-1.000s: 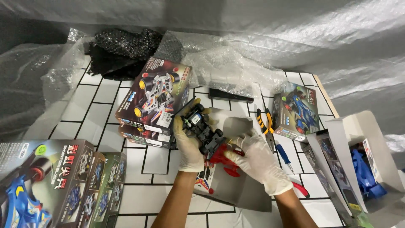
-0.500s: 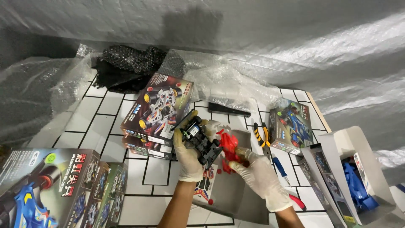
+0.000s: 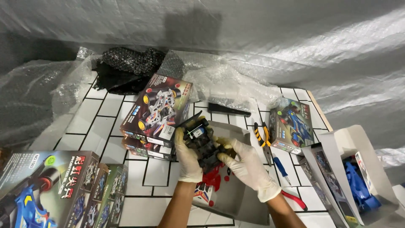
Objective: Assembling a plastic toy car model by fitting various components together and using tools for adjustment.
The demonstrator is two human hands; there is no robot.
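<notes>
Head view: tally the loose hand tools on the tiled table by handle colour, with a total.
Yellow-and-black pliers: 1
Blue-handled screwdriver: 1
Red-handled tool, partly hidden by the right arm: 1
Total: 3

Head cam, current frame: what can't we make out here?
- Underside of the black toy chassis: covered by the left hand and right hand.
- Red parts below the hands: mostly hidden by them, shape unclear.
- Blue car in the open box at right: the box flap hides part of it.
- Large box at bottom left: cut off by the frame edge.
- Dark strip by the bubble wrap: too small to identify.
</notes>
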